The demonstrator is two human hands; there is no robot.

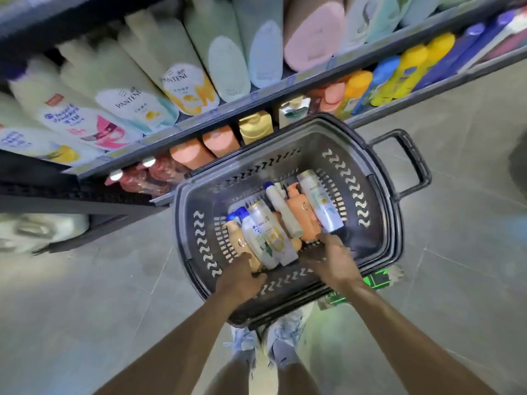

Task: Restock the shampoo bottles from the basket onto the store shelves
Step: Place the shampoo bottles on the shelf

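Left hand (241, 276), right hand (333, 260), basket (395, 223), tiled floor (85, 309)

Down in the basket (385, 195), the left hand (239, 277) is smeared by motion. Its fingers meet the peach bottle (242, 243), but I can't call a grip. The right hand (333, 263) has its fingertips lost among the bottle ends, so no call there either. The lower bottles are buried under the top layer. The shoes (273, 343) are half hidden beneath the basket. A green-lit object (375, 280) peeks out behind the rim, unreadable. The top-shelf bottles (313, 32) are blurred and cut by the upper edge. A white blur (42, 229) at the left edge can't be identified. Both forearms run off the bottom.
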